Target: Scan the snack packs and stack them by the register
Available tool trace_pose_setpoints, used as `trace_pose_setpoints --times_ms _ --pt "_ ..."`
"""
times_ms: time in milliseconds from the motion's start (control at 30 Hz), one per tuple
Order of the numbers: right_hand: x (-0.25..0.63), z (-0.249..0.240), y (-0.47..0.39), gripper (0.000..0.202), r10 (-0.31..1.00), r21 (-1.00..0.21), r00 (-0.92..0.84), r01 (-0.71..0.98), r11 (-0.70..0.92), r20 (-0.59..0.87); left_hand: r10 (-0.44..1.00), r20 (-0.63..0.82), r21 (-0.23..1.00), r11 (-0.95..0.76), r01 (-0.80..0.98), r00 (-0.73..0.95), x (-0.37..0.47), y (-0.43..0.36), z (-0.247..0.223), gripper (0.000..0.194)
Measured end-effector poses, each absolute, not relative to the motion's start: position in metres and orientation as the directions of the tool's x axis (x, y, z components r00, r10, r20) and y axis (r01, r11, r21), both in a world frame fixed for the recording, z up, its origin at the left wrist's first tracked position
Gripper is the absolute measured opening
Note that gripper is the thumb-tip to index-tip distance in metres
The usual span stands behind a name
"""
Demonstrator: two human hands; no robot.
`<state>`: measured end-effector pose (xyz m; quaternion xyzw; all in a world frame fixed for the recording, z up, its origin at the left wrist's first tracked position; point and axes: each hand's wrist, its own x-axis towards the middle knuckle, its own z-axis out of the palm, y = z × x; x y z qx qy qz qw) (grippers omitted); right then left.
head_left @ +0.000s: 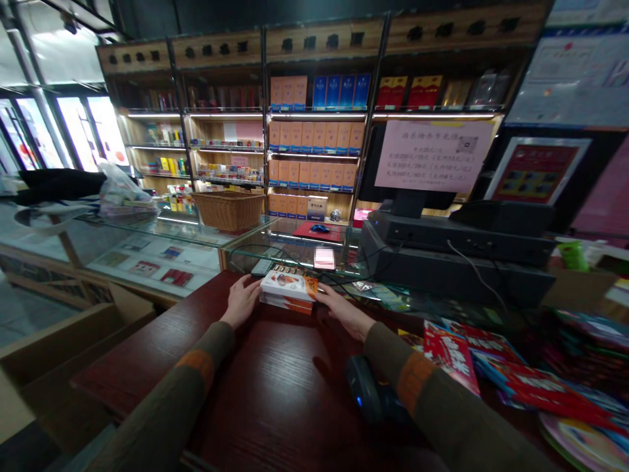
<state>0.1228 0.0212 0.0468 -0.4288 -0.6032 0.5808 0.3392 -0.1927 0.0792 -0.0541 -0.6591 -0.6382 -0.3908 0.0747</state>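
A short stack of white and orange boxes point(289, 286) lies at the far end of the dark red wooden counter point(280, 367), close to the glass display case. My left hand point(242, 300) grips the stack's left side, fingers curved against the edge. On the opposite side, my right hand point(341, 308) presses the right end of the boxes, its fingertips partly hidden by them. What is printed on the boxes is too blurred to read. Below my right forearm, a dark barcode scanner point(364, 388) with a small blue light rests on the counter.
Red snack packets point(449, 354) are piled at the right. A monitor point(378, 164) with a paper sign stands on black boxy equipment behind them. A wicker basket point(230, 210) sits on the glass case, left of centre. An open cardboard box point(73, 334) is at the lower left.
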Motion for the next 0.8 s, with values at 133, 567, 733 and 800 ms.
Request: trace_pose_setpoints --times_ms 133,567,733,800 --pt "0.119 0.048 0.020 0.068 0.899 -0.986 -0.421 0.153 -0.062 -0.122 0.810 0.576 0.407 -0.169 0.898 -0.109 -0.196 0.084 -0.059 0.037" --pt "0.114 0.058 0.012 0.066 0.888 -0.977 -0.432 0.202 -0.073 -0.156 0.873 0.476 0.526 -0.186 0.830 -0.106 -0.187 0.081 -0.051 0.042" --pt "0.115 0.054 0.012 0.067 0.888 -0.977 -0.433 0.197 -0.078 -0.157 0.875 0.469 0.540 -0.176 0.823 -0.121 -0.184 0.078 -0.049 0.042" --pt "0.116 0.052 0.013 0.069 0.887 -0.979 -0.433 0.189 -0.082 -0.157 0.877 0.465 0.538 -0.168 0.826 -0.125 -0.183 0.078 -0.049 0.042"
